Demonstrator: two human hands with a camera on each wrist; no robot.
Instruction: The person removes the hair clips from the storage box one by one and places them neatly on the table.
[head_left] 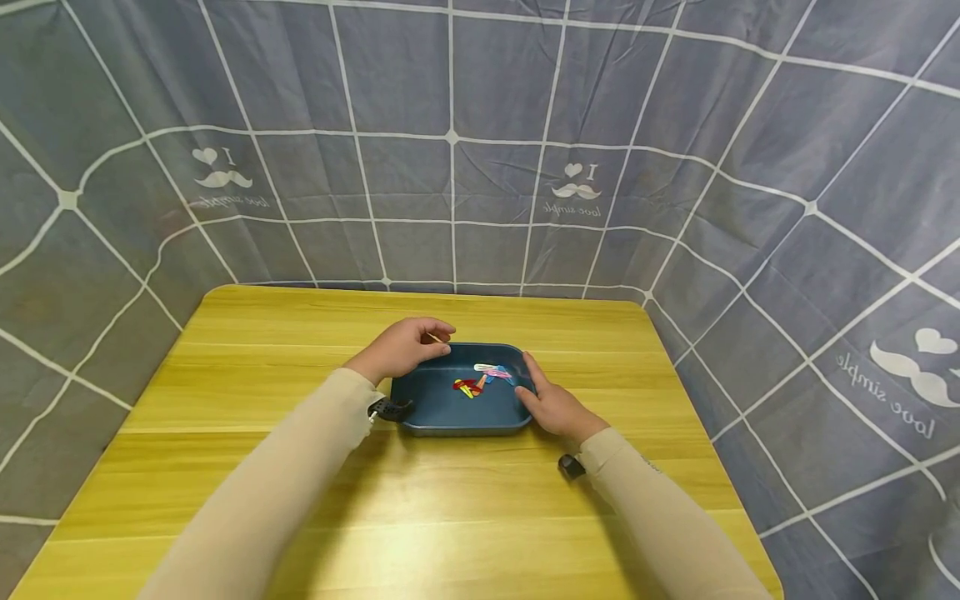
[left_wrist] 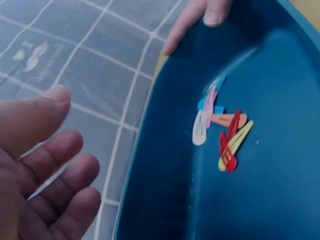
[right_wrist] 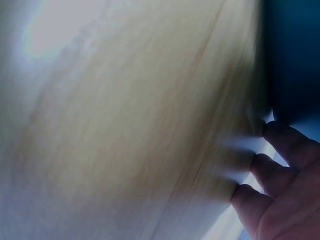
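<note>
A dark blue tray (head_left: 427, 412) lies on the table and holds a small pile of colourful snap hair clips (head_left: 491, 372). In the left wrist view the hair clips (left_wrist: 231, 145) are white, pink, blue, orange, red and yellow. My left hand (head_left: 405, 346) hovers by the tray's back left rim. Its thumb and loosely bent fingers stand apart, with nothing seen between them. At the right end my right hand (head_left: 555, 406) grips the tray wall, thumb on the inside and fingers outside. The right wrist view shows that hand's fingers (right_wrist: 280, 175) beside the tray.
The wooden table (head_left: 480, 517) extends around the tray on all sides. A grey curtain (head_left: 405, 183) with white grid lines hangs behind the table and along both sides. Dark bands (head_left: 390, 408) are on the wrists.
</note>
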